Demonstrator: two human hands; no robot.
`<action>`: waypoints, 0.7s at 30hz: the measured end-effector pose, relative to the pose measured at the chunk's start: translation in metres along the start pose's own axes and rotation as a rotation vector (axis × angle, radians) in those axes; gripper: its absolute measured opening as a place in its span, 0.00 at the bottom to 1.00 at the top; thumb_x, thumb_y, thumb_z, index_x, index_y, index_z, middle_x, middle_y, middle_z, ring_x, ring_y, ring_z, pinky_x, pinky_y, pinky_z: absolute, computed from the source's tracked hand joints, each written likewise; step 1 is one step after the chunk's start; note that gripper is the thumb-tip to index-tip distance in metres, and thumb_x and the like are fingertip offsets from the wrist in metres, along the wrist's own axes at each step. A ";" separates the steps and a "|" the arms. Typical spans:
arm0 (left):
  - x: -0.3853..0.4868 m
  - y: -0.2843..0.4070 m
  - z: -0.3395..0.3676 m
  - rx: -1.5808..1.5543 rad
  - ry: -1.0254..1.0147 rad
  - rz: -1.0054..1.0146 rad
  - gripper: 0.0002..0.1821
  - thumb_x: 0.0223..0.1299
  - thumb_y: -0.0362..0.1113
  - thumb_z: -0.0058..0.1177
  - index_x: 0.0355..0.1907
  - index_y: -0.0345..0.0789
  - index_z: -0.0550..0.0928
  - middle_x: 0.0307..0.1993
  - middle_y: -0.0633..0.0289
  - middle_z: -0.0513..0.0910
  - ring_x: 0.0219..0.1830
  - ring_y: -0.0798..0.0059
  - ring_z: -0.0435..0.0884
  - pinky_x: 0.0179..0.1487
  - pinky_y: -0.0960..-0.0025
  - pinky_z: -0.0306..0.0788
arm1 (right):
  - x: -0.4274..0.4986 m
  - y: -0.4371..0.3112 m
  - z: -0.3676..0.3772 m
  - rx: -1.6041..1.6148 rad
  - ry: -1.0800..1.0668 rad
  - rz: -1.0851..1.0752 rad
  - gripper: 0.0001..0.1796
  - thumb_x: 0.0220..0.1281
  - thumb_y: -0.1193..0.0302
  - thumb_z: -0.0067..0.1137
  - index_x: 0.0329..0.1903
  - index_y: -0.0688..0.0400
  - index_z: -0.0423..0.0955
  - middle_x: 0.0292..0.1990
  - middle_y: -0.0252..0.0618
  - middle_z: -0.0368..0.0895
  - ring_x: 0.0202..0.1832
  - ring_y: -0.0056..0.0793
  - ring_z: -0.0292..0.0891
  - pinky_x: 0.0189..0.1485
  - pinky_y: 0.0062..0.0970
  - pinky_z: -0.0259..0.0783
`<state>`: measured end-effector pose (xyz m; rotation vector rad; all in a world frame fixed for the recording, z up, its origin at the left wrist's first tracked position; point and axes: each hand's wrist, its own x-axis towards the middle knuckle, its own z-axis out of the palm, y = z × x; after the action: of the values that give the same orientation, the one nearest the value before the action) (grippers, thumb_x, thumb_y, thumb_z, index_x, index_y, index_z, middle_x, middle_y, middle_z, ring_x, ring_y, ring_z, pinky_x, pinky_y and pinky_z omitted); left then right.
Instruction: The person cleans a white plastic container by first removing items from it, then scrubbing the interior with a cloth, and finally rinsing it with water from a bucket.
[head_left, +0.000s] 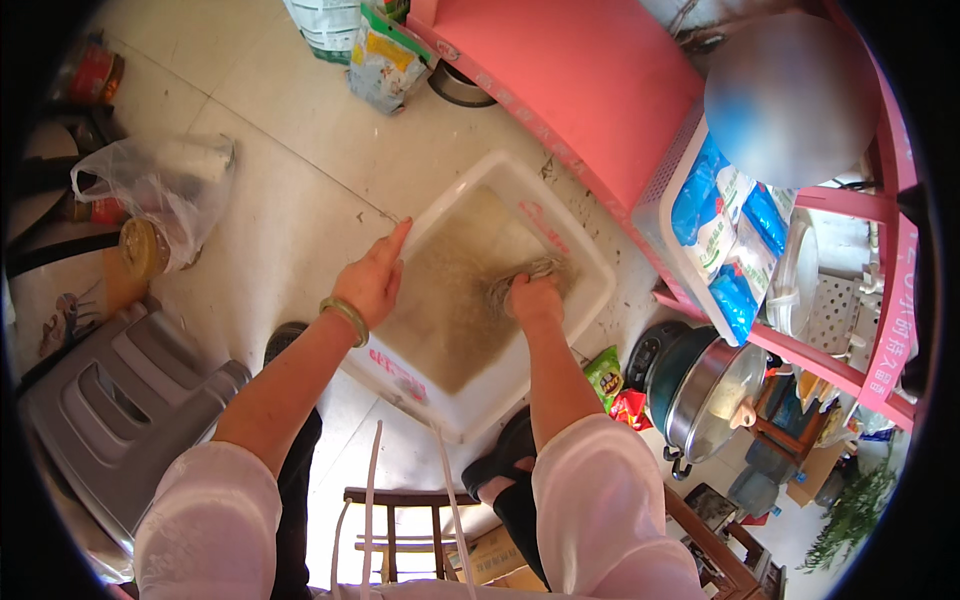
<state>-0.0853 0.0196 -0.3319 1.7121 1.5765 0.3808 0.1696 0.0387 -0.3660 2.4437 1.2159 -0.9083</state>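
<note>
A white plastic tub (480, 420) with red printing stands on the floor before me, holding murky brown water (457, 292). My left hand (371, 281) is at its left rim, fingers stretched along the edge and thumb towards the inside. A green bangle (346, 321) circles that wrist. On the right side of the tub, my right hand (536, 296) grips a wet grey stringy bundle (501, 291), part of it under the water. Whether the bundle is cloth or strands is unclear, and my fingertips are partly hidden.
A pink shelf unit (570, 82) carries a basket (686, 270) of blue-and-white packets. Beside my right arm sits a lidded steel pot (705, 397). Left lie a grey plastic stool (120, 405) and a clear plastic bag (172, 187). A wooden chair (412, 499) is behind.
</note>
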 end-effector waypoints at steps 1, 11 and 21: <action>0.001 0.002 0.000 -0.015 -0.003 -0.003 0.33 0.58 0.30 0.41 0.67 0.48 0.53 0.54 0.54 0.71 0.37 0.50 0.77 0.40 0.56 0.72 | 0.005 0.006 0.001 0.057 -0.007 0.027 0.34 0.58 0.56 0.41 0.56 0.72 0.47 0.42 0.63 0.76 0.45 0.57 0.73 0.50 0.41 0.69; -0.001 0.002 0.001 -0.034 0.019 -0.009 0.32 0.58 0.30 0.41 0.66 0.48 0.54 0.54 0.54 0.70 0.39 0.50 0.76 0.42 0.55 0.72 | -0.074 0.004 0.048 0.256 -0.113 0.161 0.38 0.56 0.56 0.40 0.59 0.71 0.41 0.43 0.67 0.74 0.46 0.59 0.72 0.51 0.47 0.66; 0.000 0.002 0.001 -0.022 0.007 0.008 0.32 0.59 0.30 0.40 0.66 0.48 0.53 0.56 0.52 0.69 0.43 0.50 0.75 0.45 0.56 0.71 | -0.140 0.016 0.091 0.186 -0.323 0.130 0.32 0.54 0.55 0.44 0.52 0.65 0.48 0.44 0.65 0.74 0.47 0.62 0.71 0.52 0.48 0.64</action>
<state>-0.0835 0.0195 -0.3311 1.7032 1.5650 0.4069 0.0805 -0.1029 -0.3473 2.3555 0.8853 -1.3650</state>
